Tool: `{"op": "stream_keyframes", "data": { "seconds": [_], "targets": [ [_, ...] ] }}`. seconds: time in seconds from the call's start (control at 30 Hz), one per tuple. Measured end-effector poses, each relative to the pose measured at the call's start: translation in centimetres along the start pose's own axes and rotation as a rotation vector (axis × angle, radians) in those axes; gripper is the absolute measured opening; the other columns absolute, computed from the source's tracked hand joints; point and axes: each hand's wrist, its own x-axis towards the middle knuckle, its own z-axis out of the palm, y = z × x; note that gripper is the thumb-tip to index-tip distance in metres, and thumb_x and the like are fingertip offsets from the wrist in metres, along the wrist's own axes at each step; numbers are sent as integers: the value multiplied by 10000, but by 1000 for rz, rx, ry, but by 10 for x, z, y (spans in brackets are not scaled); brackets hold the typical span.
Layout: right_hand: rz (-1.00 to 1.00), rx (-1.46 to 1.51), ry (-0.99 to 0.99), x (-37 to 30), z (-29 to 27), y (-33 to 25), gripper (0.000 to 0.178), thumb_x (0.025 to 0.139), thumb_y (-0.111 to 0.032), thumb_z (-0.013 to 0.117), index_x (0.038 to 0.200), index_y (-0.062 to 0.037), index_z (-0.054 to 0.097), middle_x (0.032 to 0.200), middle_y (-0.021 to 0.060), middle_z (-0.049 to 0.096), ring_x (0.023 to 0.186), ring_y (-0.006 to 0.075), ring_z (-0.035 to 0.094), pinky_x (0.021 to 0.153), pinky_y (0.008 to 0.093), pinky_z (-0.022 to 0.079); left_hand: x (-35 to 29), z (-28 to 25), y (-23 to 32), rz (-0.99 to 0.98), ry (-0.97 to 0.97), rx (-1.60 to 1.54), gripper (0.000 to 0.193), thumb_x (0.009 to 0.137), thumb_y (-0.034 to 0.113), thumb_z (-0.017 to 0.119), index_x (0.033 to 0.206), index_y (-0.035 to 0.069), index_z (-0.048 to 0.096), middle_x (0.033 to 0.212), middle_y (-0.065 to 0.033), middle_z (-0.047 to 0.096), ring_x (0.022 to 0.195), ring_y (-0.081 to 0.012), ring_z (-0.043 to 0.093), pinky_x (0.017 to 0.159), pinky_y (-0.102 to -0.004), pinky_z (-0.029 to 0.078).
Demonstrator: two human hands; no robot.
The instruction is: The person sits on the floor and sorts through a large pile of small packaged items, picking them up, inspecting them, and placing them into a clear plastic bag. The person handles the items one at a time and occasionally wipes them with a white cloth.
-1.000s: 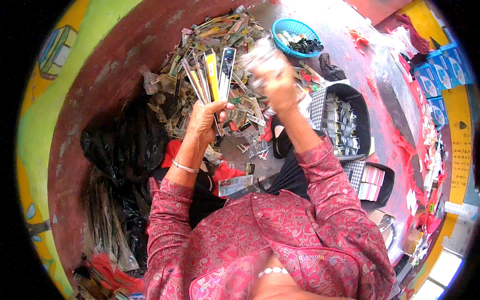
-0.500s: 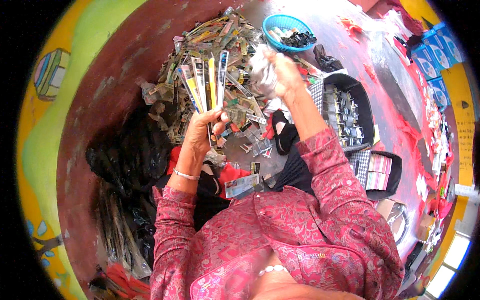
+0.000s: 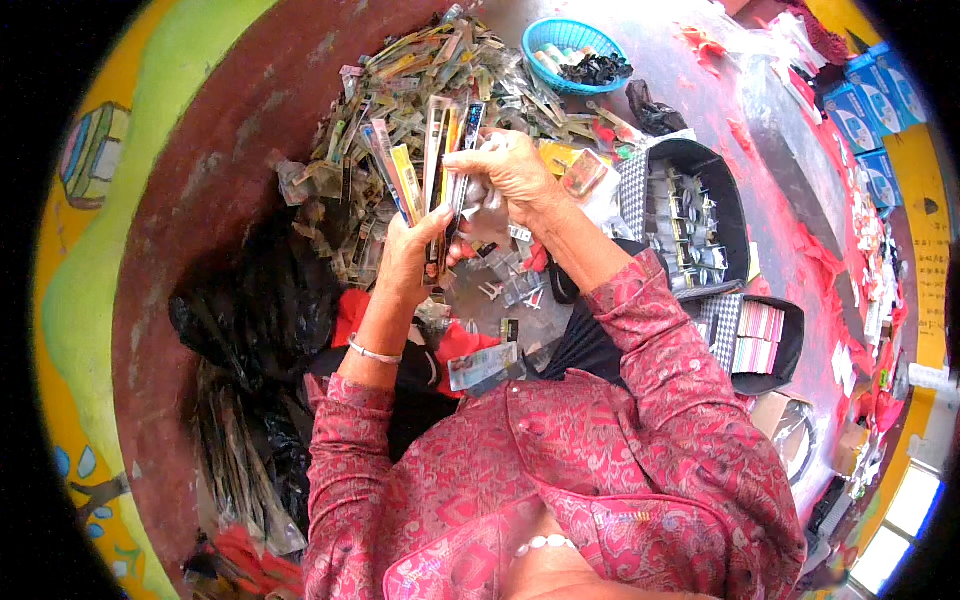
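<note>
My left hand (image 3: 405, 255) grips the lower ends of a fan of long, flat, narrow packets (image 3: 407, 175) in clear wrappers, yellow, white, pink and dark. From the right, my right hand (image 3: 518, 175) meets this fan, its thumb and fingers closed at the upper part of the rightmost packets. Under its fingers bulges a crumpled whitish wad (image 3: 487, 197), partly covered, perhaps cloth or plastic. Beyond both hands rises a large heap of similar narrow packets (image 3: 440, 75). Below the hands, small clear and white pieces (image 3: 515, 285) lie on the floor.
A blue plastic basket (image 3: 535, 62) with white and black items stands far right. Two checkered boxes sit at the right: one holds rows of small packaged pieces (image 3: 685, 225), the other striped cards (image 3: 758, 338). Black plastic bags (image 3: 255, 300) slump at the left.
My right hand has come down and left from beside the heap to the fan, bringing the whitish wad. The packets in my left hand have spread a little and shifted right at the top.
</note>
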Motion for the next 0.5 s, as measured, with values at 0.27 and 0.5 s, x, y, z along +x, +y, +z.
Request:
{"op": "stream_keyframes", "data": {
  "seconds": [0.27, 0.5],
  "targets": [
    [-40, 46, 70, 3, -5, 7, 154, 638, -30, 655, 759, 7, 567, 678, 54, 577, 582, 126, 557, 536, 260, 463, 1, -3, 0, 12, -7, -59, 310, 774, 280, 612, 901, 12, 522, 685, -62, 575, 436, -71, 461, 353, -170, 324],
    [-47, -104, 57, -2, 0, -1, 178, 662, -13, 642, 821, 15, 567, 713, 63, 591, 590, 136, 580, 544, 262, 487, 3, -7, -6, 92, 4, 30, 243, 774, 213, 608, 867, 11, 511, 674, -74, 581, 426, -101, 504, 323, -205, 373]
  ]
}}
